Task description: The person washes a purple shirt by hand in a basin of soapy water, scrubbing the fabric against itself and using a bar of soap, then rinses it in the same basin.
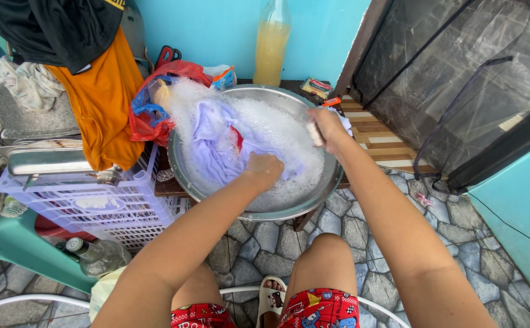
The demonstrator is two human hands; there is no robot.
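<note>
A pale lilac garment (216, 143) is being pinned in suds inside the metal basin (332, 176) by the left hand (264, 169), clenched on the cloth so it is kept from sliding. The right hand (324, 129) is being held closed around a pale bar, seemingly soap (315, 135), above the far rim. A white laundry basket (101, 209) is being kept alongside.

Both hands fisted, left (264, 167) low, right (324, 129) seemingly raised
</note>
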